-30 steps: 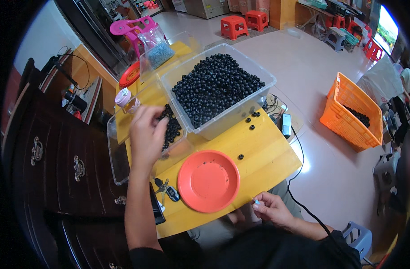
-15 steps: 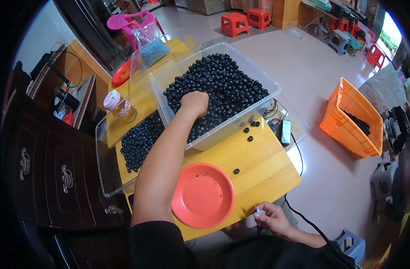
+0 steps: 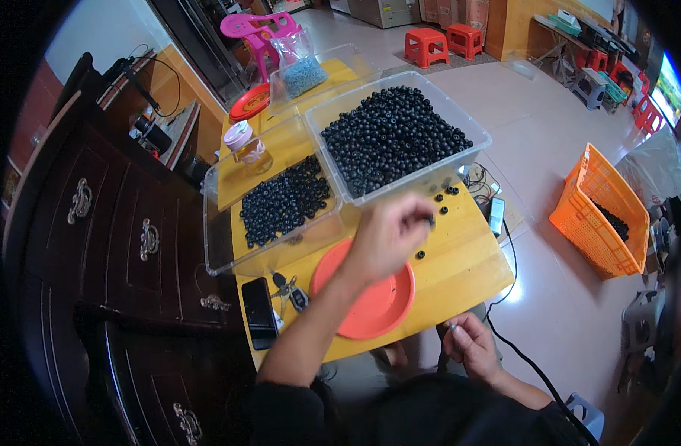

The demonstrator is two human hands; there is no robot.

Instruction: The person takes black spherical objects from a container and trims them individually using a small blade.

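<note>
My left hand (image 3: 389, 236), blurred by motion, is above the red basin (image 3: 376, 316) and the table's middle. Its fingers are closed on a small black round piece (image 3: 429, 221). Behind it, a large clear tub (image 3: 422, 183) is heaped with many such black pieces (image 3: 396, 137), some showing a hole. A lower clear bin (image 3: 225, 256) on the left holds more of them. My right hand (image 3: 470, 344) stays low by the table's front edge with its fingers curled together. Whatever it pinches is too small to make out.
Several loose black pieces (image 3: 421, 255) dot the yellow table (image 3: 467, 271). A phone (image 3: 259, 312), keys (image 3: 299, 299) and a pink-lidded bottle (image 3: 251, 151) are at the left. An orange basket (image 3: 597, 215) stands on the floor at right; a black cable (image 3: 513, 353) runs beside the table.
My left hand has come out of the large tub, nearer and to the right, with a black piece in its fingers. The light blue bit at my right hand no longer shows. The view has shifted.
</note>
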